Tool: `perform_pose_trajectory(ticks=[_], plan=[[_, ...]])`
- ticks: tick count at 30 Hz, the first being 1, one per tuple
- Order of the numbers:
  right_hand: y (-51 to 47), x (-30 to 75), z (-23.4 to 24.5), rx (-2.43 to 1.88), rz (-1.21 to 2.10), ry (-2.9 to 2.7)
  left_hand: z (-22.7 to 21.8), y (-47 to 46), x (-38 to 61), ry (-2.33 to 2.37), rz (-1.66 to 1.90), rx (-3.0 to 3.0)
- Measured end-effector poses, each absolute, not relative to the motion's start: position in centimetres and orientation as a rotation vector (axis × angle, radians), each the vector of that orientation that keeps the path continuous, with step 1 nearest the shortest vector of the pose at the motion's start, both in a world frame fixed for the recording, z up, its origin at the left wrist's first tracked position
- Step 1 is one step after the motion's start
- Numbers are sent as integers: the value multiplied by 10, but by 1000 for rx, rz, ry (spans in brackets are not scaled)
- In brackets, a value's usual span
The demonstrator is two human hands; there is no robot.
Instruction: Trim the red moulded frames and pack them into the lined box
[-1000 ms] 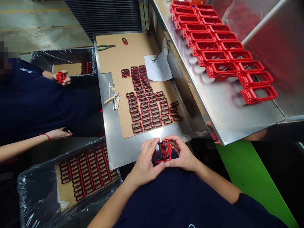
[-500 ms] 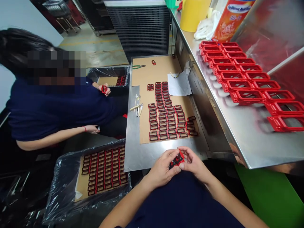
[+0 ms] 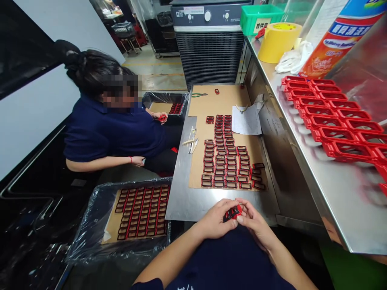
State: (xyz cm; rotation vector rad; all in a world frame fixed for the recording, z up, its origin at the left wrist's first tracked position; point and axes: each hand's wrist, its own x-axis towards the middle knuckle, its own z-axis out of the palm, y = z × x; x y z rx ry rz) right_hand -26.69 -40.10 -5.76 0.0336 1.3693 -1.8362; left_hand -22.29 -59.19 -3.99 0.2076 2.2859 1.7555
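A small red and black plastic frame (image 3: 232, 213) is held between my two hands, close to my body and in front of the steel table's near edge. My left hand (image 3: 216, 219) grips its left side, with thumb and fingers closed on it. My right hand (image 3: 252, 217) pinches its right end. The fingers cover part of the piece. Beyond my hands, rows of similar red and black frames (image 3: 223, 161) lie on brown cardboard (image 3: 196, 177) on the table.
A co-worker (image 3: 115, 125) sits at left, holding a red piece. Plastic-lined crates (image 3: 90, 201) beside the table hold more frames. Red frames (image 3: 326, 112), yellow tape (image 3: 278, 42) and a spray can (image 3: 335, 44) stand on the right steel shelf. Green-handled pliers (image 3: 199, 95) and paper (image 3: 246, 121) lie on the table.
The view has tilted up and turned left, so the scene sits lower and further right. Both hands still hold the frame, which appears slightly turned.
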Motion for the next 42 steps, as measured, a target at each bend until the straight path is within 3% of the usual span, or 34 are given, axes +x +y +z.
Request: perform_pose_trajectory(ticks=[3,6,9,15,21,24,29,42], plan=[[-402,-267,-66,-79,-1822,1602,-51,-591,-224,1877,2057,-159],[-406,-269,-67,-447,-1680,2173,-59,-585,-225,1435,2257,-428],[-411,-272,-61,-783,-1542,2526,-61,-579,-227,1342,2308,-480],[-417,-276,-57,-1006,-1521,2515,-56,-576,-227,1252,2342,-515],[-416,-277,-59,-831,-1574,2347,-57,-580,-226,1245,2284,-491],[-415,-280,-56,-505,-1672,2130,-50,-587,-224,1457,2206,-466],[-415,-282,-56,44,-1807,1678,-31,-593,-223,2370,1862,-292],[-414,-276,-60,32,-1793,1679,-37,-592,-221,2592,1661,-68]])
